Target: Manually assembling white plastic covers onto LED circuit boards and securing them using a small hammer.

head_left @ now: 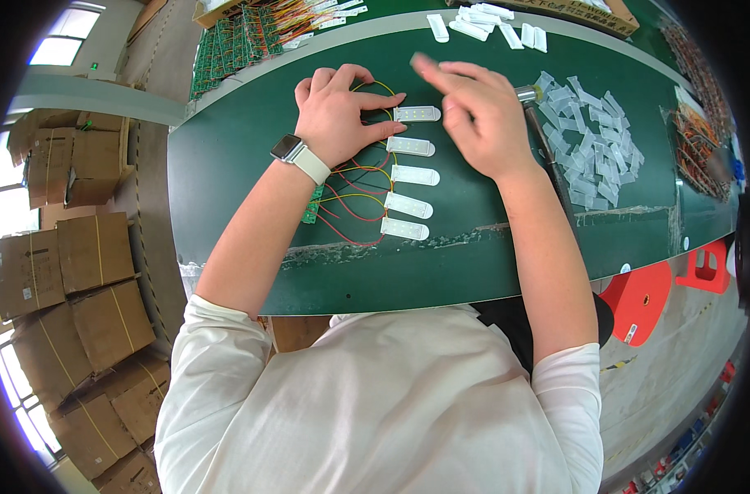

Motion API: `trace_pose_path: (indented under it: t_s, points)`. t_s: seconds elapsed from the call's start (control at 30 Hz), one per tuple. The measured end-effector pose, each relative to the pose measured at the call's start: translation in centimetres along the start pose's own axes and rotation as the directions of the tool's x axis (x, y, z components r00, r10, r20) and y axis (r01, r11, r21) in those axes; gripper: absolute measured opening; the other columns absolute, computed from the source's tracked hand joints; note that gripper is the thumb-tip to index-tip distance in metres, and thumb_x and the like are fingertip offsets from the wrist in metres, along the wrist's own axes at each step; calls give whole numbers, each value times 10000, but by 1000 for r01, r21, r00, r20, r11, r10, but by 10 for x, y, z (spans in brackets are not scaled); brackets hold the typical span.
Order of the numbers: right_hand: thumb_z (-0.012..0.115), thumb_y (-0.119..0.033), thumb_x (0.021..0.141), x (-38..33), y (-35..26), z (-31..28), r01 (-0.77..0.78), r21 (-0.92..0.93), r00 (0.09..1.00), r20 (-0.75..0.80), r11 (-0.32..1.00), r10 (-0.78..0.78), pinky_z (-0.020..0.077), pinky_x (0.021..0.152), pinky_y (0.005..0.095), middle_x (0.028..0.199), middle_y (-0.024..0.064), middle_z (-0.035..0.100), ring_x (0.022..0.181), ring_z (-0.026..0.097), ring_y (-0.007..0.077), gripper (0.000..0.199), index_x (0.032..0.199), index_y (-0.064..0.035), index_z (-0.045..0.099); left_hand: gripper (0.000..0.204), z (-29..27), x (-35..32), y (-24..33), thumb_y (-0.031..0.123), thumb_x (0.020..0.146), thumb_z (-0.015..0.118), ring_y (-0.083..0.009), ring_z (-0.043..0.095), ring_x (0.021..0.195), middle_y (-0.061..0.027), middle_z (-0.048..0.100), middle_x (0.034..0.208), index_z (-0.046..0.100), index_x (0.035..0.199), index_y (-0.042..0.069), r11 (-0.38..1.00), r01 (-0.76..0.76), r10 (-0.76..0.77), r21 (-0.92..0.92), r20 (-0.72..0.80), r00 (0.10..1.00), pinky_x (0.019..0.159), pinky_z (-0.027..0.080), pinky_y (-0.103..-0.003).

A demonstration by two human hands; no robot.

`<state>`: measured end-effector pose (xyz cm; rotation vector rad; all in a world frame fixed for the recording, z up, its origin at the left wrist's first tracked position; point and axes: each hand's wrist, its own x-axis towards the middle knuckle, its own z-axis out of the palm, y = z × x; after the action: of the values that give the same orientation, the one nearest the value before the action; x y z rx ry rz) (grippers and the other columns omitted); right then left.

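Note:
A column of several white LED modules with red and yellow wires lies on the green table in front of me. At its far end, the thumb and index finger of my left hand close on either side of the wired end of the top LED module. Below it rests another LED module, the nearest one being the bottom LED module. A green circuit board shows partly beside my left wrist. My right hand hovers right of the top module, fingers apart, the index fingertip blurred, with nothing visible in it.
Clear plastic pieces are heaped at the right, beside a dark rod-like tool. White strips lie at the far edge. Wired green circuit boards are stacked far left. A red stool stands beyond the table's right front edge.

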<state>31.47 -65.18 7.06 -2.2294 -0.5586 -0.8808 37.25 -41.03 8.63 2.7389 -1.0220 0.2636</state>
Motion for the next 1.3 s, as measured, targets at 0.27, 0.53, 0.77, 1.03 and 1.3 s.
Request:
trace_pose_path:
  t_s: [0.27, 0.53, 0.77, 1.03, 1.3]
  points:
    - [387, -176, 1100, 0, 1, -86, -57, 94, 996, -64, 994, 63, 471, 1134, 476, 1594, 172, 550, 1300, 685, 340, 588, 1663, -12, 336, 434, 3, 7, 5, 531, 784, 870, -343, 448, 1431, -35, 509, 1586, 830, 1202, 422, 994, -109, 110, 18, -95, 989, 1231, 244, -612]
    - [361, 11, 953, -58, 10, -182, -338, -179, 882, -402, 924, 244, 350, 1220, 495, 1505, 266, 584, 1411, 571, 440, 637, 1586, 49, 306, 502, -3, -2, -12, 373, 817, 880, -442, 352, 1568, -60, 422, 1711, 794, 1310, 324, 983, -30, 51, -180, 114, 992, 1257, 342, -551]
    - [494, 57, 908, -88, 17, -190, -578, -168, 777, -413, 799, 475, 351, 1229, 493, 1436, 213, 674, 1406, 574, 295, 616, 1503, -16, 349, 522, 3, 1, -3, 417, 775, 917, -484, 199, 1616, -119, 264, 1775, 798, 1283, 403, 984, 10, -1, -178, 47, 999, 1235, 229, -724]
    - [788, -305, 959, -71, 55, -145, -589, -622, 713, -100, 516, 694, 482, 1071, 416, 1344, 90, 706, 1221, 631, 316, 350, 1273, -150, 775, 549, 1, -7, -1, 481, 758, 914, -502, 196, 1612, -114, 234, 1785, 784, 1290, 445, 985, 77, -64, -155, 84, 994, 1230, 229, -744]
    - [815, -335, 927, -59, 62, -147, -638, -574, 634, -12, 514, 774, 507, 1025, 419, 1157, 76, 784, 1178, 637, 323, 277, 1111, -128, 825, 571, 1, -6, -9, 482, 739, 923, -476, 243, 1605, -82, 271, 1777, 779, 1291, 459, 986, 62, -48, -157, 88, 995, 1251, 251, -697]
